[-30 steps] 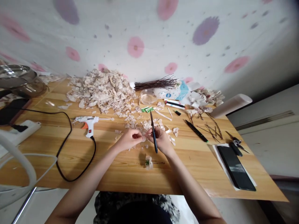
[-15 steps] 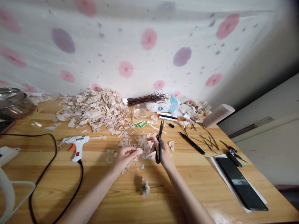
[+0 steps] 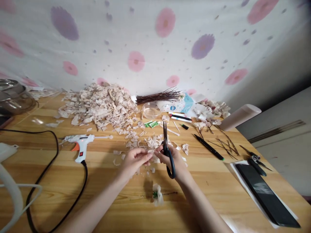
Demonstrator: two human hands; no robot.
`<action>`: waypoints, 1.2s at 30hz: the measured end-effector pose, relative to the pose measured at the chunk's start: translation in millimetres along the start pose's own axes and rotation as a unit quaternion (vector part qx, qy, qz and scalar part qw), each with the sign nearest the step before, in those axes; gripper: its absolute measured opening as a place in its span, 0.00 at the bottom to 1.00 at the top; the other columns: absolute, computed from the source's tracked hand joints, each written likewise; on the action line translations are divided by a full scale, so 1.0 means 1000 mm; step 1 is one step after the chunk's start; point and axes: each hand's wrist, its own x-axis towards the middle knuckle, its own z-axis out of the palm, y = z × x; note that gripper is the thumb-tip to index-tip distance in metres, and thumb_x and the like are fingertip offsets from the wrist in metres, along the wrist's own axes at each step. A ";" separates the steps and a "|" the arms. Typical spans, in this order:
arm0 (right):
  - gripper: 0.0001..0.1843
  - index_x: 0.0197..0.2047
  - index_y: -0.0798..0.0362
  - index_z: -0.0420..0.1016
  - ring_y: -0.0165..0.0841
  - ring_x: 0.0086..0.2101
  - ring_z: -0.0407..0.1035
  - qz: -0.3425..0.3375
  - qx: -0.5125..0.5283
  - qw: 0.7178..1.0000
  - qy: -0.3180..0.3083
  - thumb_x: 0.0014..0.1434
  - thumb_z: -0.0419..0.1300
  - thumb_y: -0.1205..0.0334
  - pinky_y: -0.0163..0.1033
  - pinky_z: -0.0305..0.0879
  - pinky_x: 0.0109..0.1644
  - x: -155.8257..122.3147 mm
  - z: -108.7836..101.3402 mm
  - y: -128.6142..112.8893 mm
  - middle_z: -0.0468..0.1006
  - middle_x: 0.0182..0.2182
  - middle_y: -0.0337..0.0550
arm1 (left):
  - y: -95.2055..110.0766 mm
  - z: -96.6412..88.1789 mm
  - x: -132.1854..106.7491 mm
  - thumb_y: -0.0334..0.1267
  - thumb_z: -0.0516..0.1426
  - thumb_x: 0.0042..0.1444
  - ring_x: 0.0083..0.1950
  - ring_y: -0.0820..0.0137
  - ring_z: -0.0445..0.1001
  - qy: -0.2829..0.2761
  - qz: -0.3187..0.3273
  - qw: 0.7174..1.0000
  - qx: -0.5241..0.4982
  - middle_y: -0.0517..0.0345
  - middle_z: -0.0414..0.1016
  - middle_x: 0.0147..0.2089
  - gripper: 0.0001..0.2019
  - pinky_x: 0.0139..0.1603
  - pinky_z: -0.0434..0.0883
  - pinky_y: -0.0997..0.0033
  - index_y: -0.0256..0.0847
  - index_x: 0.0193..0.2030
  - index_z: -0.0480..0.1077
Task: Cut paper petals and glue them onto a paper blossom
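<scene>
My left hand (image 3: 136,160) is closed, pinching a small whitish petal-like piece (image 3: 151,151) between thumb and fingers. Close beside it, my right hand (image 3: 175,159) grips dark-handled scissors (image 3: 165,139), their blades pointing up and away from me. The right fingertips are also at the edge of the petal-like piece. Behind both hands lies a loose scatter of similar pale flakes (image 3: 152,141). Nearer to me, a white flower on a thin brown twig (image 3: 158,194) rests on the wooden table (image 3: 121,210), with some green at its base.
At left lies a white hot glue gun (image 3: 81,145) with a black cord. A big heap of pale flakes (image 3: 102,106) and a bundle of dark twigs (image 3: 157,96) stand at the back. To the right are a black marker (image 3: 209,147), pliers (image 3: 256,160) and a black tablet-like slab (image 3: 266,195).
My right hand has come over to my left, and both now meet at the petal-like piece. The scissors have tilted with the right hand. The whole view has shifted slightly.
</scene>
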 end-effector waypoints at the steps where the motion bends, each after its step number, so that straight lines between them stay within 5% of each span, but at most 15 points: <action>1: 0.16 0.29 0.52 0.69 0.31 0.24 0.61 0.001 -0.003 1.000 0.001 0.46 0.67 0.50 0.36 0.58 0.28 -0.001 -0.001 -0.001 0.68 0.22 0.36 | 0.001 0.000 0.000 0.55 0.69 0.38 0.29 0.69 0.74 -0.002 -0.001 1.000 -0.001 0.52 0.81 0.30 0.23 0.34 0.71 0.70 0.37 0.32 0.77; 13: 0.15 0.31 0.51 0.69 0.31 0.24 0.60 -0.004 -0.010 1.000 -0.020 0.49 0.65 0.50 0.35 0.57 0.28 -0.002 -0.002 -0.002 0.67 0.23 0.36 | -0.005 -0.006 0.002 0.52 0.67 0.44 0.33 0.70 0.72 -0.003 0.014 1.000 0.012 0.56 0.79 0.34 0.18 0.38 0.69 0.71 0.41 0.34 0.78; 21: 0.16 0.33 0.52 0.69 0.29 0.25 0.60 0.020 0.058 0.997 -0.038 0.48 0.67 0.50 0.35 0.58 0.29 -0.005 -0.009 0.003 0.69 0.26 0.37 | -0.004 -0.003 0.000 0.47 0.67 0.44 0.28 0.73 0.66 -0.010 -0.010 0.999 0.037 0.60 0.74 0.28 0.13 0.25 0.57 0.75 0.40 0.30 0.77; 27: 0.18 0.31 0.52 0.68 0.27 0.22 0.57 0.034 0.075 0.992 -0.094 0.46 0.70 0.50 0.34 0.54 0.27 -0.007 -0.016 0.008 0.64 0.22 0.32 | -0.005 0.001 -0.001 0.45 0.67 0.42 0.34 0.70 0.69 -0.014 0.004 0.999 0.051 0.59 0.75 0.30 0.12 0.35 0.63 0.73 0.40 0.29 0.75; 33: 0.18 0.31 0.51 0.66 0.28 0.22 0.56 0.024 0.137 0.983 -0.118 0.50 0.68 0.50 0.35 0.53 0.27 -0.012 -0.020 0.019 0.61 0.20 0.31 | -0.007 0.001 -0.002 0.44 0.68 0.43 0.32 0.71 0.70 -0.056 -0.007 0.994 0.092 0.60 0.75 0.30 0.11 0.34 0.63 0.73 0.40 0.29 0.75; 36: 0.18 0.30 0.52 0.65 0.27 0.22 0.56 0.007 0.083 0.990 -0.115 0.50 0.68 0.50 0.34 0.52 0.27 -0.015 -0.024 0.019 0.62 0.21 0.31 | -0.005 0.000 -0.001 0.45 0.66 0.46 0.35 0.69 0.71 -0.080 -0.010 0.991 0.104 0.59 0.77 0.33 0.12 0.36 0.64 0.73 0.41 0.33 0.77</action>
